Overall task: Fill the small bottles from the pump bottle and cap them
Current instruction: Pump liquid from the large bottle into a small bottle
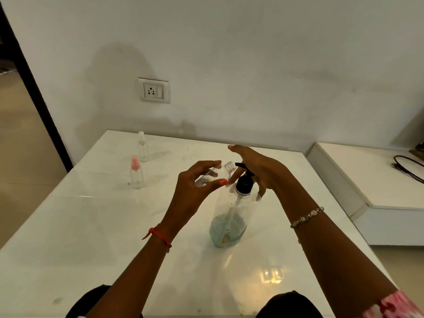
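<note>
A large clear pump bottle (229, 216) with a black pump head (245, 182) stands in the middle of the white table (91, 226), with a little bluish liquid at its bottom. My left hand (195, 191) holds a small clear uncapped bottle (218, 174) tilted, its open neck right at the pump's spout. My right hand (259, 171) lies over the pump head, fingers straight. Two more small bottles stand at the far left: one with a pink spray cap (136, 172) and one with a clear cap (142, 146).
A wall with a power socket (154, 90) runs behind the table. To the right is a lower white ledge (378, 180) with a black cable (407, 167). My dark-clothed knees show at the table's near edge.
</note>
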